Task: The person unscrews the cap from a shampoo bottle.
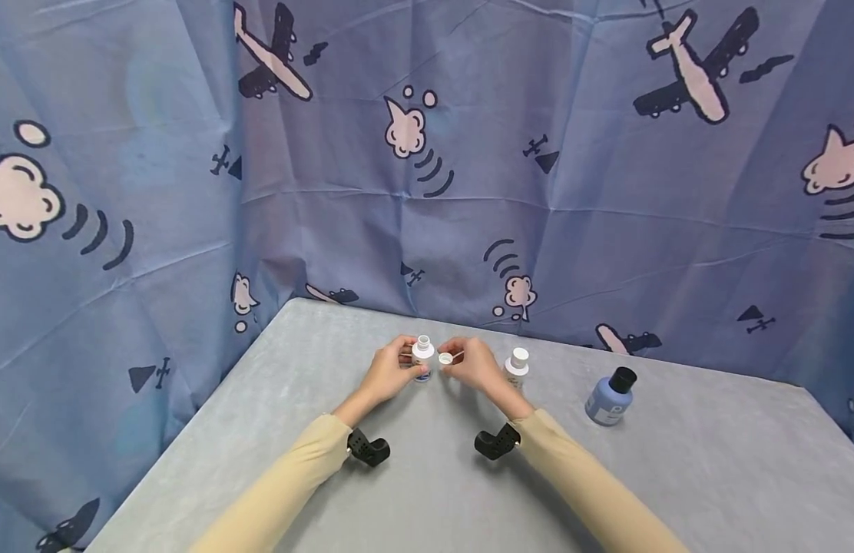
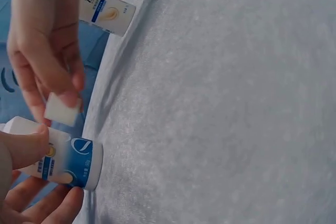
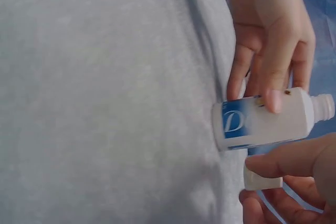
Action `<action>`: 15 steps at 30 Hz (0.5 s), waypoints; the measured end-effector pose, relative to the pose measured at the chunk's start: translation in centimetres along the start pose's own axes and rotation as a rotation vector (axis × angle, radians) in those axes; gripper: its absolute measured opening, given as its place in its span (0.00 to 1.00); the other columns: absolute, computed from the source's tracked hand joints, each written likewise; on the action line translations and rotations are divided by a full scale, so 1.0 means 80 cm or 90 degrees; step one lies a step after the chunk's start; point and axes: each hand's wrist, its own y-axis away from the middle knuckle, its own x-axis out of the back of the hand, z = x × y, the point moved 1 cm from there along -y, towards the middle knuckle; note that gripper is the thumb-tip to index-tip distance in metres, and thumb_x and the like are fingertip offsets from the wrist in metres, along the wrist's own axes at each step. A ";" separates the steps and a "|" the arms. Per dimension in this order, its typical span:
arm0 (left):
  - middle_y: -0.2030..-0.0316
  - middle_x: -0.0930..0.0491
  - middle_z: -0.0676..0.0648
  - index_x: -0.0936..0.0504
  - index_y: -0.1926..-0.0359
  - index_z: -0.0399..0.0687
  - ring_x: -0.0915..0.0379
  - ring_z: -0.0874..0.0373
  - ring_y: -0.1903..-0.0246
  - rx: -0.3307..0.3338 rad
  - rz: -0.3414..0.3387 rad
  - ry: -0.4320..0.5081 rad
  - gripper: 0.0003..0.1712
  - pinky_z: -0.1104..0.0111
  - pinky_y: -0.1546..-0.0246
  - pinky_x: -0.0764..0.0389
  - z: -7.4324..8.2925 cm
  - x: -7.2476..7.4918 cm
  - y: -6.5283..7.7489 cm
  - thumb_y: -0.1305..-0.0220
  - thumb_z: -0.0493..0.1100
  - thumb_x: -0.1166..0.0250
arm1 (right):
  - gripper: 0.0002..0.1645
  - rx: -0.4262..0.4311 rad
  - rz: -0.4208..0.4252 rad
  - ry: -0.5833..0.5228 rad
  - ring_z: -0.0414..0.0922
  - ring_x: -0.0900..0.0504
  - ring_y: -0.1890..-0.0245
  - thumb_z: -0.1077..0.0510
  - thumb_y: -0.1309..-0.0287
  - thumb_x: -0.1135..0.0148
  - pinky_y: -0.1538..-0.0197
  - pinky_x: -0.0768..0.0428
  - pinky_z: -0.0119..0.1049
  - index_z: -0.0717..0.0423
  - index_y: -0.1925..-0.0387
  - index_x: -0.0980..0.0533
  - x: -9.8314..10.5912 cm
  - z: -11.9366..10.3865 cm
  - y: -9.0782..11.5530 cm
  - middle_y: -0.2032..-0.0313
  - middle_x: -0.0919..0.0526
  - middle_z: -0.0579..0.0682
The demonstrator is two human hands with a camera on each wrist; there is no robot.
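Observation:
A small white-and-blue bottle (image 1: 423, 354) stands on the table with its neck uncapped. My left hand (image 1: 388, 372) grips it round the body, thumb on the near side; the left wrist view shows the blue band at the bottle's base (image 2: 80, 156). Just right of the neck, my right hand (image 1: 477, 364) pinches a white cap (image 1: 445, 359) between thumb and fingers, apart from the bottle. The cap (image 3: 262, 181) is partly covered by the right thumb in the right wrist view.
Behind my right wrist stands another white bottle (image 1: 517, 365) with its white cap on. Farther right is a blue bottle (image 1: 609, 401) with a black cap. The grey-covered table (image 1: 427, 491) ends at a blue curtain (image 1: 468, 253) printed with airplanes.

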 end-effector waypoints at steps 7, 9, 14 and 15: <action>0.52 0.20 0.33 0.28 0.43 0.32 0.20 0.42 0.54 -0.001 -0.017 -0.028 0.26 0.57 0.50 0.21 0.007 0.003 0.002 0.43 0.32 0.33 | 0.17 -0.020 -0.034 0.017 0.49 0.15 0.62 0.68 0.58 0.31 0.61 0.19 0.37 0.59 0.60 0.18 -0.004 0.000 0.003 0.63 0.14 0.55; 0.53 0.19 0.34 0.28 0.43 0.33 0.20 0.43 0.55 0.005 -0.009 -0.031 0.26 0.57 0.50 0.21 0.007 0.002 0.002 0.43 0.33 0.32 | 0.18 -0.034 -0.039 0.023 0.48 0.15 0.61 0.67 0.58 0.31 0.60 0.19 0.38 0.58 0.60 0.18 -0.004 0.000 0.004 0.62 0.14 0.54; 0.55 0.19 0.35 0.28 0.43 0.35 0.19 0.44 0.57 0.028 0.018 -0.025 0.27 0.58 0.52 0.20 0.005 -0.004 0.004 0.44 0.34 0.31 | 0.17 -0.037 -0.049 0.027 0.49 0.15 0.61 0.67 0.56 0.31 0.58 0.19 0.39 0.58 0.59 0.18 -0.003 0.003 0.009 0.61 0.14 0.54; 0.55 0.19 0.35 0.28 0.43 0.34 0.19 0.44 0.57 0.031 0.020 -0.024 0.27 0.58 0.52 0.20 0.005 -0.005 0.005 0.44 0.34 0.31 | 0.17 -0.035 -0.052 0.027 0.49 0.15 0.61 0.67 0.56 0.31 0.57 0.18 0.39 0.59 0.59 0.18 -0.004 0.004 0.010 0.61 0.14 0.54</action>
